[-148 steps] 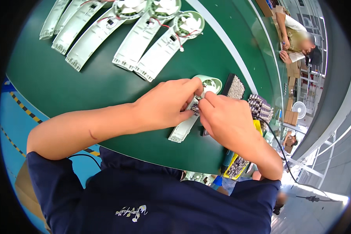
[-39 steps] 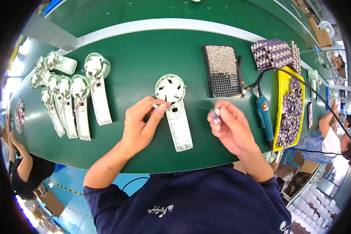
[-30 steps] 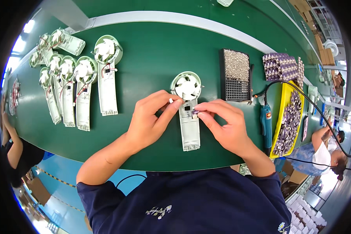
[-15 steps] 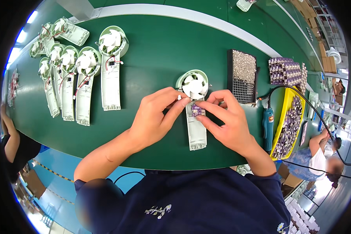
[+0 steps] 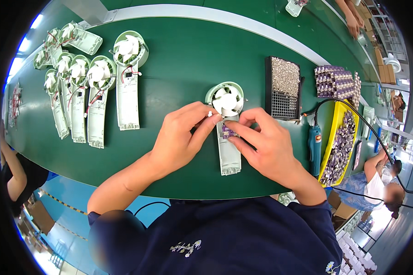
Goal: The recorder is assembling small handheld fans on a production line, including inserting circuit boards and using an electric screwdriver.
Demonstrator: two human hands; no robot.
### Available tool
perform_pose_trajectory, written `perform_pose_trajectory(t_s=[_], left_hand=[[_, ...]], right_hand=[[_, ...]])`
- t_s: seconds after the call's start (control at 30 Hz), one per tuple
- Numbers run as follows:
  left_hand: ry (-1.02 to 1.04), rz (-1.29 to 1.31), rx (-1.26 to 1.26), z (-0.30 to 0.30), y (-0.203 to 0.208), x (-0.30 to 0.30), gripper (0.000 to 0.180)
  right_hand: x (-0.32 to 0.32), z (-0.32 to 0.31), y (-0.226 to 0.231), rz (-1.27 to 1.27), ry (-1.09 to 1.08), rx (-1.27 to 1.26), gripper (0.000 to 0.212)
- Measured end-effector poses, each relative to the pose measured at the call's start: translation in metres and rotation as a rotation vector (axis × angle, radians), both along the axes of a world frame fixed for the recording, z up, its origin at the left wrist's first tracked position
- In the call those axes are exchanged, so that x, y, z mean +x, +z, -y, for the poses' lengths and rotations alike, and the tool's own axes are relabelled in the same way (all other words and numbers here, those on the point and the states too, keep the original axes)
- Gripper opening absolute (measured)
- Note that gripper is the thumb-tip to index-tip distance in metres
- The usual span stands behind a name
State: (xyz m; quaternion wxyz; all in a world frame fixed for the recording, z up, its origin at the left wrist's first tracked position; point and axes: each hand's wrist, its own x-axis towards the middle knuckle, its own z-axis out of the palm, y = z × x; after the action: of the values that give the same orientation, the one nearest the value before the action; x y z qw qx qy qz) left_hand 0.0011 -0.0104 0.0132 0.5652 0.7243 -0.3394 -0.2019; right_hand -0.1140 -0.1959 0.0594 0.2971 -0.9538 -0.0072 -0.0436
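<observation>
A pale green handheld fan half (image 5: 229,158) lies in front of me, its white blades (image 5: 227,101) at the far end and its open handle toward me. Closed in a pinch, my left hand (image 5: 184,133) holds a small white plug (image 5: 210,114) on the fan's lead at the top of the handle. My right hand (image 5: 264,142) has its thumb and fingers on a small purple circuit board (image 5: 228,131) in the handle. The fingertips partly cover the board and the lead.
Several similar fan halves (image 5: 97,110) lie at the left. On the right are a black tray of small metal parts (image 5: 283,87), purple board panels (image 5: 335,82), a teal electric screwdriver (image 5: 315,149) with a black cable and a yellow bin of boards (image 5: 339,149). Other people work nearby.
My right fingers have shifted slightly on the circuit board, while my left hand keeps its pinch. The view has moved a little. Another person's hands have come in at the far right.
</observation>
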Motion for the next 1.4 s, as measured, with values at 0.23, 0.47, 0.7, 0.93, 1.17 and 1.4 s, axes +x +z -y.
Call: perform_pose_trajectory(t_s=[0.23, 0.47, 0.7, 0.93, 1.17, 1.4], left_hand=[[0.005, 0.004, 0.002, 0.001, 0.001, 0.000, 0.009], [-0.013, 0.018, 0.013, 0.000, 0.001, 0.001, 0.010], [-0.017, 0.031, 0.013, -0.001, 0.002, 0.002, 0.009], [-0.087, 0.103, -0.002, 0.003, 0.008, -0.003, 0.009], [-0.084, 0.183, 0.005, -0.001, 0.001, -0.010, 0.017], [-0.058, 0.239, -0.043, 0.006, 0.004, -0.012, 0.019]], right_hand=[[0.002, 0.003, 0.005, 0.008, 0.028, -0.066, 0.031], [0.002, 0.003, 0.006, -0.032, 0.029, -0.063, 0.028], [0.004, 0.001, 0.003, 0.005, 0.055, -0.071, 0.027], [0.000, 0.006, -0.004, 0.041, 0.060, -0.085, 0.028], [-0.032, 0.025, -0.005, 0.331, -0.158, 0.081, 0.023], [-0.162, 0.098, -0.023, -0.259, -0.850, -0.409, 0.054]])
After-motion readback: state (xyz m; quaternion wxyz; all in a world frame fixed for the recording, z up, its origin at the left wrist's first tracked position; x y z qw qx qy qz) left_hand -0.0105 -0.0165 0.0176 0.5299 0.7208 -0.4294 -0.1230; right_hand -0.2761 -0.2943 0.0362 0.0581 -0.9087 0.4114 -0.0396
